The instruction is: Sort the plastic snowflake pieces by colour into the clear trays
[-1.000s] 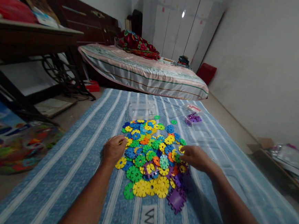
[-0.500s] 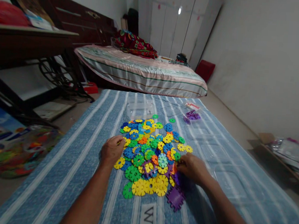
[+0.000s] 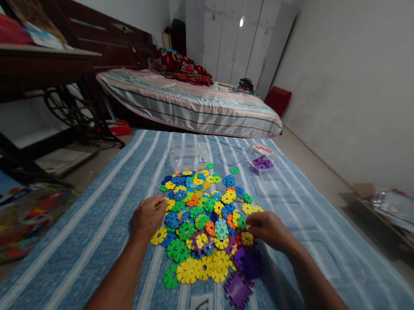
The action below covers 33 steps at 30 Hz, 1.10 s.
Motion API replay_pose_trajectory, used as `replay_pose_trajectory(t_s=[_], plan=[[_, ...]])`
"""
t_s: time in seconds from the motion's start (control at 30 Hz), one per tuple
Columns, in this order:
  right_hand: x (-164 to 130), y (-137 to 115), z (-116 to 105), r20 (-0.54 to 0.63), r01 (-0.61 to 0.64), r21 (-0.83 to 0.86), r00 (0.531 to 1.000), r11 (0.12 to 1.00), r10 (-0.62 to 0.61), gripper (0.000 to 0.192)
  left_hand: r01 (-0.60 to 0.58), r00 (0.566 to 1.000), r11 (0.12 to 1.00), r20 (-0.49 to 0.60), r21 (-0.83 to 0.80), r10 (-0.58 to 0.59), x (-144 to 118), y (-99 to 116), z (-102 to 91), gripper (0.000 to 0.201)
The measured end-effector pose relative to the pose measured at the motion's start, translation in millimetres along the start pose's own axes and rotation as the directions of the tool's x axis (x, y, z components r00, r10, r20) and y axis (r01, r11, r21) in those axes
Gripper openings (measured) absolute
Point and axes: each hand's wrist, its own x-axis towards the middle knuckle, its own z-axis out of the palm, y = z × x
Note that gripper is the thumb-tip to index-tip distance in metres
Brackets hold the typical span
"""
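1. Left hand (image 3: pixel 147 218) rests palm down at the left edge of the disc pile (image 3: pixel 201 221), fingers curled loosely on the discs; whether they hold one I cannot tell.
2. Right hand (image 3: pixel 267 229) lies at the pile's right edge, fingers bent onto the discs there; its grip is hidden.
3. The pile sits mid-blanket (image 3: pixel 115 224), a purple square (image 3: pixel 238 290) at its near edge.
4. Bare striped blanket lies either side; a bag (image 3: pixel 262 162) and clear box (image 3: pixel 189 153) sit beyond.
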Motion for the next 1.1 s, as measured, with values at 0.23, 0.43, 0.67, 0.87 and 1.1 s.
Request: replay_pose_trajectory(t_s=[0.23, 0.43, 0.67, 0.87, 1.1], plan=[[28, 11, -21, -0.234, -0.089, 0.464, 0.947, 0.881, 0.219, 0.018, -0.004, 1.000, 1.000, -0.004, -0.018, 0.004, 1, -1, -1.2, 0.029], [92, 11, -83, -0.537, -0.013, 0.622, 0.721, 0.783, 0.438, 0.030, 0.002, 1.000, 1.000, -0.017, -0.028, -0.003, 2, -2, -0.5, 0.027], [125, 4, -108, -0.600, -0.029, 0.611, 0.634, 0.791, 0.487, 0.021, 0.027, 1.000, 0.999, 0.014, -0.032, -0.027, 2, -1, -1.6, 0.033], [84, -2, -65, -0.524, -0.100, 0.502, 0.755, 0.859, 0.394, 0.015, 0.008, 1.000, 1.000, -0.006, -0.028, -0.009, 1, -2, 1.2, 0.030], [15, -15, -38, -0.178, -0.108, -0.039, 0.979, 0.993, 0.100, 0.022, 0.030, 1.000, 0.999, 0.001, -0.019, -0.030, -1, 3, 1.4, 0.030]])
